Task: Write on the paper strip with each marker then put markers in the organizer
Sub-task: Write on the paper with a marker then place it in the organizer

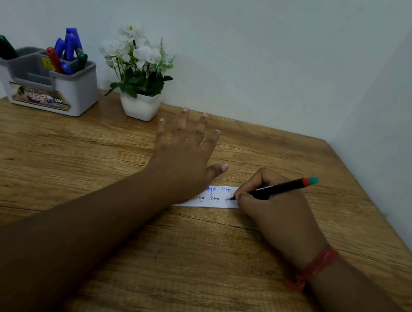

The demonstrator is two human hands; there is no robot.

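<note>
Both hands busy: left hand (pixel 185 158) flat on paper strip (pixel 215 198), right hand (pixel 274 211) gripping marker (pixel 280 187) (tip at edge).

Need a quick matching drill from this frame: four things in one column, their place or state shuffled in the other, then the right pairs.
Things:
1. left hand
2. right hand
3. organizer
4. flower pot

Place or state:
A. far left of the table, markers standing in it
B. grips a black marker, tip on the paper strip
C. fingers spread flat, lying over the strip's left end
D. between the organizer and the hands, by the wall

Pairs: 1-C, 2-B, 3-A, 4-D
</note>
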